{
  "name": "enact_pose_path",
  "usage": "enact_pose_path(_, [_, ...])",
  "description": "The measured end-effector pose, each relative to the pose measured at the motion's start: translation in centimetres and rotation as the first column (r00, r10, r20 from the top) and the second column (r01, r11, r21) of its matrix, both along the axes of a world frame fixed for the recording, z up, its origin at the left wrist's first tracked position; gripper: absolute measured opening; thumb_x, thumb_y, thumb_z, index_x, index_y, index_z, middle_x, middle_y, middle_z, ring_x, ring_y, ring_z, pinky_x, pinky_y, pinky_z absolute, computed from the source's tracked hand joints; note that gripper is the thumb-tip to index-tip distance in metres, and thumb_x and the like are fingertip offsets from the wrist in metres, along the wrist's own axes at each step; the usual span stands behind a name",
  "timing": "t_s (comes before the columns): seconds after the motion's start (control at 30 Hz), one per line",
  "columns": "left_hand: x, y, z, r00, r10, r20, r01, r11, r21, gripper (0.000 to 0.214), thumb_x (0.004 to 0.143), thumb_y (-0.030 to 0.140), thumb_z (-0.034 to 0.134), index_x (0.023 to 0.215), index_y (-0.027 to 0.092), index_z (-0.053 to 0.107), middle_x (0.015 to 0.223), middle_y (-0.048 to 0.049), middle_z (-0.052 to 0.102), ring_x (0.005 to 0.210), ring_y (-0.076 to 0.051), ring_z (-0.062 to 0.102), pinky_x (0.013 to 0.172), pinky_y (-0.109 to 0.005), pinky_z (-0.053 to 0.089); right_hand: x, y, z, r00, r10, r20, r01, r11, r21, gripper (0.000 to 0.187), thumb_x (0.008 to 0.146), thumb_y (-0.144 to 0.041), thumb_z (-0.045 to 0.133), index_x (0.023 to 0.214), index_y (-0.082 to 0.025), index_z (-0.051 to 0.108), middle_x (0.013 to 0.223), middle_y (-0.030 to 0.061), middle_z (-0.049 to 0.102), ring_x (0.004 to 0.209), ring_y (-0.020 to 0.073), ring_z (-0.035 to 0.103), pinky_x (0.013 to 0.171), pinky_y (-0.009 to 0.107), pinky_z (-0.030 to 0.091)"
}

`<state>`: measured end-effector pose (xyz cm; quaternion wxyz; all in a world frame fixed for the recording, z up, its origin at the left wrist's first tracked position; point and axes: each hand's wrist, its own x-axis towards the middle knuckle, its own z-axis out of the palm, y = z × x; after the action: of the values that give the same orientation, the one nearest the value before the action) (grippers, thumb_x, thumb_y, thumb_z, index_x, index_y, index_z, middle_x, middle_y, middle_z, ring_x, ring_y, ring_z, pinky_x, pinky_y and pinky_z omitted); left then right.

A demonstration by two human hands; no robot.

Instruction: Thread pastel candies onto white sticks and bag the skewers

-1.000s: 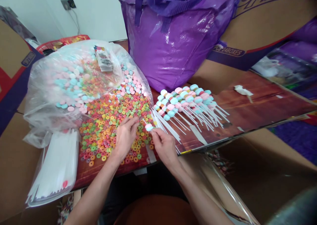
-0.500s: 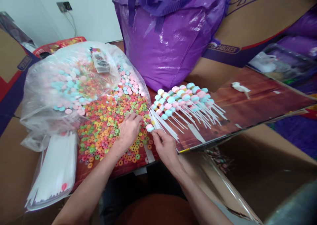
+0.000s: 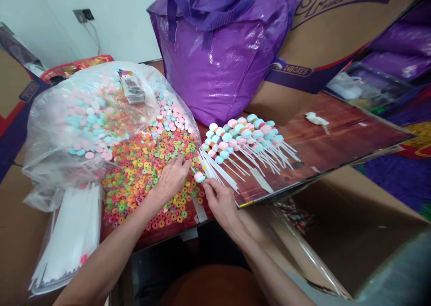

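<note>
At the near left, white sticks (image 3: 69, 234) are packed in a clear sleeve; beyond them, a plastic bag (image 3: 50, 130) is spread over pink, blue and white round candies (image 3: 89, 117). To the right, ring candies (image 3: 134, 175) are heaped loose. Over the heap's right side, the left hand (image 3: 173, 175) is held with fingers bent near the tip of the candy stick (image 3: 200, 177); whether a ring is pinched there cannot be told. The stick is gripped by the right hand (image 3: 220, 200), between thumb and fingertips just below its pink and blue pieces. Threading appears to be the step in hand; the next move seems to call for the tip to be kept steady and a ring's hole lined up. Farther right, loaded sticks (image 3: 249, 135) are stacked.
</note>
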<state>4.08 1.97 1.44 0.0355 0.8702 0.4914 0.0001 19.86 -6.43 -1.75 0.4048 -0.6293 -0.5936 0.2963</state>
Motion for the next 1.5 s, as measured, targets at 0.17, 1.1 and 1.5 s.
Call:
enact_pose_path(0.17, [0.0,0.1,0.4,1.0,-0.023,0.02,0.024,1.0,-0.02,0.027,0.089,0.005,0.045,0.098,0.017,0.067,0.103,-0.013,0.062,0.101,-0.026,0.06,0.09,-0.037,0.049,0.0,-0.1,-0.2,1.0,0.011,-0.006,-0.011,1.0,0.001,0.028,0.095,-0.034,0.047,0.085,-0.018,0.068,0.061,-0.0021,0.054,0.056,0.0126,0.045,0.056,0.023,0.036])
enact_pose_path(1.1, [-5.3,-1.0,-0.9,0.132,0.701,0.701,0.165,0.682,-0.712,0.039,0.063,0.04,0.087,0.094,0.017,0.079,0.07,-0.0015,0.071,0.063,-0.01,0.058,0.063,-0.024,0.047,-1.3,1.1,1.1,0.973,0.23,-0.017,-0.226,0.968,0.112,0.032,0.097,-0.031,0.045,0.082,-0.02,0.07,0.072,0.0017,0.064,0.066,0.0148,0.055,0.066,0.024,0.044])
enact_pose_path(1.5, [-5.2,-2.0,-1.0,0.115,0.73,0.674,0.14,0.66,-0.738,0.042,0.065,0.048,0.085,0.089,0.015,0.078,0.061,-0.0011,0.065,0.053,-0.008,0.053,0.05,-0.02,0.044,-1.6,1.1,1.3,0.944,0.301,0.136,-0.322,0.93,0.175,0.031,0.099,-0.023,0.041,0.081,-0.02,0.066,0.073,0.0026,0.064,0.067,0.0144,0.056,0.067,0.024,0.041])
